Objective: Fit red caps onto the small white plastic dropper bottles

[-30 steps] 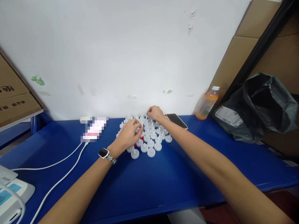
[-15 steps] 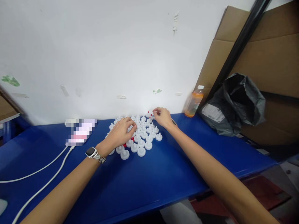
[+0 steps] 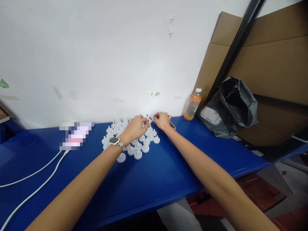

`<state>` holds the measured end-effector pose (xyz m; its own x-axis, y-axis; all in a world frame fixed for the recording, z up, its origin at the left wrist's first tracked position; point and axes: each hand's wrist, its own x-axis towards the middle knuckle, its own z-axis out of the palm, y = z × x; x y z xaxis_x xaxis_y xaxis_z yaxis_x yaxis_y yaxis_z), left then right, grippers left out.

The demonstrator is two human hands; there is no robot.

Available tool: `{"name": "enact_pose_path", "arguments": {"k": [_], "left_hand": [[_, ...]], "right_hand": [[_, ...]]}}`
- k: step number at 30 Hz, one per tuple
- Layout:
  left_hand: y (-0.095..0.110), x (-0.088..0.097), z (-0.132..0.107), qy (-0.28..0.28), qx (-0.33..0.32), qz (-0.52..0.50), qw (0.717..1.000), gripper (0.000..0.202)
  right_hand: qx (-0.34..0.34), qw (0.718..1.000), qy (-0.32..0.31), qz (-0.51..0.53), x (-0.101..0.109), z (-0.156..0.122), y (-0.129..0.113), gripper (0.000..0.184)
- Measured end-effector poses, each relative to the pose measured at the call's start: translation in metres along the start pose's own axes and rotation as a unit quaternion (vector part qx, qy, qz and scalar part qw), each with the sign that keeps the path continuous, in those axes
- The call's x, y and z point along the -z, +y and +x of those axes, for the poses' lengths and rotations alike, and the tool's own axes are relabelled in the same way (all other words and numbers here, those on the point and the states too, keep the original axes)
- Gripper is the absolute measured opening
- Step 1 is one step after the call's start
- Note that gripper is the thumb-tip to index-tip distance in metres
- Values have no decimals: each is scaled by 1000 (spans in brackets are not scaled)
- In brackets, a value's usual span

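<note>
Many round white nozzle caps (image 3: 138,154) lie spread over the blue table (image 3: 154,179), most with the spout pointing up. Above them, my left hand (image 3: 136,126) has its fingers closed in a pinch, a small red tip cap (image 3: 148,121) showing at the fingertips. Just to its right, my right hand (image 3: 163,120) pinches another small red piece (image 3: 154,116) beside a white cap by the wall. A few caps between the hands carry red tips (image 3: 147,115). My left hand and wrist hide part of the pile and most of the loose red pieces.
A dark flat object with a light edge (image 3: 172,125) lies by my right wrist. A bottle of orange liquid (image 3: 192,105) and a grey plastic bag (image 3: 228,109) stand at right, before cardboard (image 3: 276,61). At left lies a blurred-out device (image 3: 78,134) with white cables (image 3: 51,175).
My left hand has moved right and up, close to my right hand, and a red tip now shows in its fingers. The whole view has shifted slightly right.
</note>
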<state>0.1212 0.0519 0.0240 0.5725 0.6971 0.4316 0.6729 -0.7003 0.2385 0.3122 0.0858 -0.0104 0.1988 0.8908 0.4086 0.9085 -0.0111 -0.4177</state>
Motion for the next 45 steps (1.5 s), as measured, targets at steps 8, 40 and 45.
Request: {"name": "enact_pose_path", "arguments": {"k": [8, 40, 45], "left_hand": [[-2, 39, -54, 56, 3, -58, 997, 28], [-51, 48, -105, 8, 85, -41, 996, 34], [-52, 47, -106, 13, 78, -41, 996, 32]], "right_hand": [[206, 944, -40, 256, 42, -83, -49, 23], [109, 953, 33, 282, 17, -89, -74, 17], [116, 948, -61, 291, 5, -69, -92, 11]]}}
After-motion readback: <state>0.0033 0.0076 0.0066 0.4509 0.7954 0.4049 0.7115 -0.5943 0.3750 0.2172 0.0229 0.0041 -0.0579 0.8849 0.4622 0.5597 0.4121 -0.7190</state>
